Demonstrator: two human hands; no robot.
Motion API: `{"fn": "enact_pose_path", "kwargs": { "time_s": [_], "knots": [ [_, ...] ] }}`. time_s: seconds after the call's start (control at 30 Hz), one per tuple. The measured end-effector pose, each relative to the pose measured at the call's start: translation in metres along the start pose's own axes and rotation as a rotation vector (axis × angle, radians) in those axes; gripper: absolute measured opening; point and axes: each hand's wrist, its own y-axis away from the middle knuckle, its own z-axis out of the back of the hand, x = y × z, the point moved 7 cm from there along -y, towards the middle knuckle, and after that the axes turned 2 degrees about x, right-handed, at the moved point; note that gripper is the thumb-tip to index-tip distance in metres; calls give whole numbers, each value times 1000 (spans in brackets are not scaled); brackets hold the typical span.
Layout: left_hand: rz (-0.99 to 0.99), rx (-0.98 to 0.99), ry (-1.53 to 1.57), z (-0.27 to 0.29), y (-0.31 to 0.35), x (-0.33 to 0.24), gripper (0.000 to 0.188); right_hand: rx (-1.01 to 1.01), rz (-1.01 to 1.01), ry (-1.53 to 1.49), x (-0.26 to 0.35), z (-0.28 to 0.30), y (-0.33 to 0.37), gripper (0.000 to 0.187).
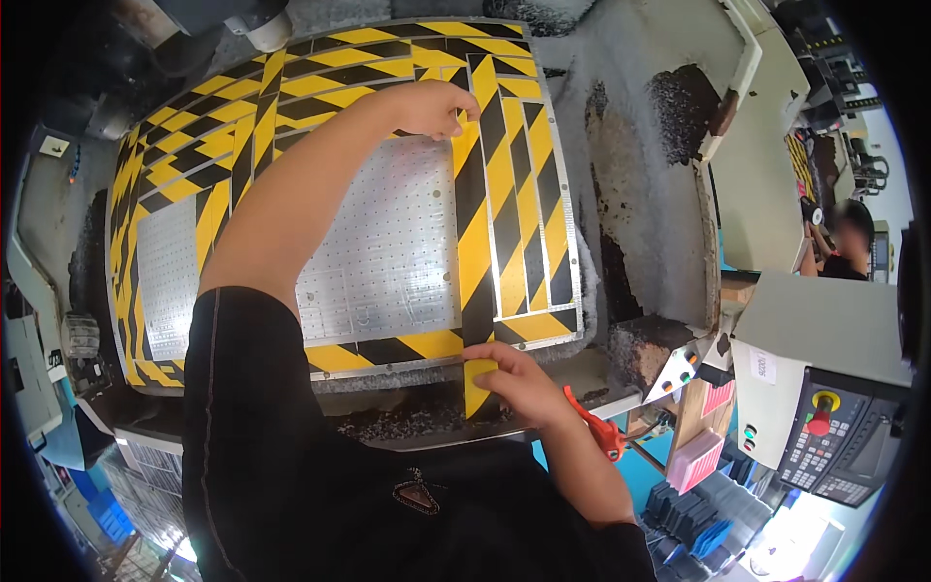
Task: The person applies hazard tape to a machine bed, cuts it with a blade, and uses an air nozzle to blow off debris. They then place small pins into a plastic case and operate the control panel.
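Left hand (427,107), right hand (519,380) pinch tape strip (474,242) ends

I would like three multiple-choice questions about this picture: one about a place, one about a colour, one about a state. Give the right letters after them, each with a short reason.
1. Where is the left hand?
A. at the far end of the tape strip
B. on the control panel
C. on the red-handled tool

2. Which colours has the strip?
A. red and white
B. yellow and black
C. blue and green

3. How is the near end of the strip?
A. cut off and lying loose
B. rolled up
C. pinched by the right hand past the edge of the perforated metal plate

Answers: 1 A, its fingers press there; 2 B, diagonal stripes; 3 C, the fingers grip it.
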Motion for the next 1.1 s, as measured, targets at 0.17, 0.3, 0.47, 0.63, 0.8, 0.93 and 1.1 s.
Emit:
{"fn": "enact_pose_path", "kwargs": {
  "time_s": [0.17, 0.3, 0.47, 0.63, 0.8, 0.93, 1.1],
  "knots": [
    [135, -19, -44, 3, 7, 16, 35, 30, -68, -153, 8, 3, -9, 38],
    [192, -30, 46, 2, 8, 30, 14, 72, -59, -248, 0, 0, -20, 39],
    [133, -26, -132, -4, 3, 22, 12, 70, -32, -364, -7, 5, -30, 40],
    [154, -43, -231, -5, -2, 27, 16, 102, -21, -404, -13, 6, -38, 40],
    [150, -19, -317, -7, -5, 27, 15, 120, -17, -394, -13, 7, -42, 41],
    [117, -49, -326, -8, -7, 25, 17, 137, -27, -473, -18, 7, -43, 37],
    [82, -76, -345, -14, -7, 31, 19, 133, -40, -469, -20, 8, -43, 37]
  ]
}}
